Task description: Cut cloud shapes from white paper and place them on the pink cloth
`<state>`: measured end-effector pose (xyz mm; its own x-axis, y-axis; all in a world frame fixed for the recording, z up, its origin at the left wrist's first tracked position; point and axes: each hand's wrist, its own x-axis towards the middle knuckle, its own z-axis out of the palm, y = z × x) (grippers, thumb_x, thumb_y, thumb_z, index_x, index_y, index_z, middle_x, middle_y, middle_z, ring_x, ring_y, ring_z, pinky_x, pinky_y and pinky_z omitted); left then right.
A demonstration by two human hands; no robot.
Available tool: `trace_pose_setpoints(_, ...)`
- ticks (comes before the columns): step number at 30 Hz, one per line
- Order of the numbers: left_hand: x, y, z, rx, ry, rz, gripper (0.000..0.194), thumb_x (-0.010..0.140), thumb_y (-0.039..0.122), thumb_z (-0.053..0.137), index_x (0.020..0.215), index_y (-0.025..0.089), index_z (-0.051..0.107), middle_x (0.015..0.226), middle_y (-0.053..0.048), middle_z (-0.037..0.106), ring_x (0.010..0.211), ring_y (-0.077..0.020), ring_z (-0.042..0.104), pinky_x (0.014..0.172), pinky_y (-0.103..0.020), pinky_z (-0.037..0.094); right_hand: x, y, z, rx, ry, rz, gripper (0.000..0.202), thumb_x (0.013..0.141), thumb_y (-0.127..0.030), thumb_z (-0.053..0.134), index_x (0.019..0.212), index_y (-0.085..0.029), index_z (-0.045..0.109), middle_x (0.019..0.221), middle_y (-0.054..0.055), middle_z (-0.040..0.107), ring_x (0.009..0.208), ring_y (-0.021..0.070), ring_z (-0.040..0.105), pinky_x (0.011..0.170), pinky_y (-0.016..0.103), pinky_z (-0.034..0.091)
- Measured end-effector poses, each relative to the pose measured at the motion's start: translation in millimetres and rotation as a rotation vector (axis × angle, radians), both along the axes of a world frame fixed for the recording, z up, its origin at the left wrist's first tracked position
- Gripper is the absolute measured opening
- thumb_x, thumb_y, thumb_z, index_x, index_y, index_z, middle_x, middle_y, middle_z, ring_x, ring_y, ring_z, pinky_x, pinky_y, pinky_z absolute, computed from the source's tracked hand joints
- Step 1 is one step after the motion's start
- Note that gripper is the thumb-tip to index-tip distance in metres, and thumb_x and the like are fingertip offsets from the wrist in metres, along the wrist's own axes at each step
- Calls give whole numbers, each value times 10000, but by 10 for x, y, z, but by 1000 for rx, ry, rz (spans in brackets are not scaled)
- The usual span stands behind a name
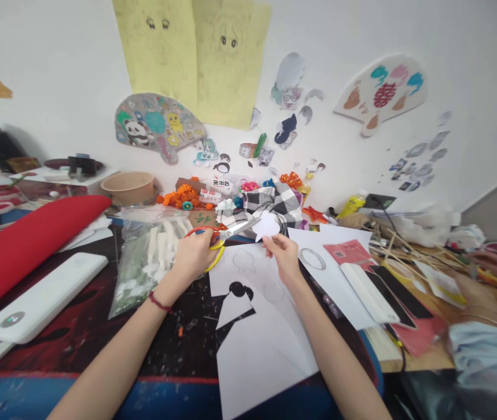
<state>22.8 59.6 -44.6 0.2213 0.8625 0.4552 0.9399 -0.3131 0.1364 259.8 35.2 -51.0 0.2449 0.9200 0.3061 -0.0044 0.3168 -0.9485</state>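
Right-hand grip (284, 257) pinches the white paper cutout (268, 225) by its lower edge, most of it beyond the fingertips; left-hand grip (192, 256) curls around the scissors (236, 229), blades reaching the cutout's left side. Cut paper (266, 356) lies on the tabletop (178, 344).

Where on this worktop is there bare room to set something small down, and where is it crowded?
Bare: the dark tabletop between the white power bank and the left forearm; also between that forearm and the white paper, apart from an orange scrap and specks. Crowded: the wall side, with the tan bowl, orange flowers and checked cloth.
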Motion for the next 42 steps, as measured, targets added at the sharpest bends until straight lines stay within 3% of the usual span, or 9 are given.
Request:
trace_pose_setpoints(12,3,-14,27,-31,-122,-13,234,871,375,511,885,187,649,751,-116,694,734,-266,644,580,-298,293,1,-1,11,-3,-7,2,311,703,-460,775,717,-166,675,628,12,644,483,98,477,465,244,364)
trace_pose_setpoints(15,11,-8,27,-37,-233,-8,243,853,411,542,822,190,639,716,-101,672,693,-251,621,574,-294,273,4,-9,17,-1,-4,8,287,722,-437,767,736,-164,680,635,8,641,487,92,474,471,239,360)
trace_pose_setpoints(21,-4,56,58,-97,-597,-1,446,852,582,530,635,192,541,539,-8,544,546,-162,499,543,-268,266,-31,-52,40,0,-31,71,249,754,-405,755,762,-163,696,620,-5,624,497,90,468,485,238,357)
trace_pose_setpoints(31,71,24,129,-367,-1186,-243,414,769,581,654,692,196,524,447,75,399,398,-79,339,419,-220,246,-182,-188,107,-27,-132,182,230,762,-406,750,776,-179,721,627,5,648,489,103,492,482,247,399)
trace_pose_setpoints(36,156,-94,220,-448,-1322,-379,433,687,540,764,714,192,507,565,51,513,422,-53,350,416,-208,243,-239,-249,122,-15,-229,253,246,783,-425,734,713,-191,701,630,12,662,501,121,526,495,260,439)
trace_pose_setpoints(42,190,-185,303,-512,-1397,-446,432,668,492,799,712,187,496,545,76,444,432,-47,350,417,-201,242,-268,-287,111,3,-323,281,239,812,-409,719,703,-196,703,645,15,657,520,128,546,512,263,446)
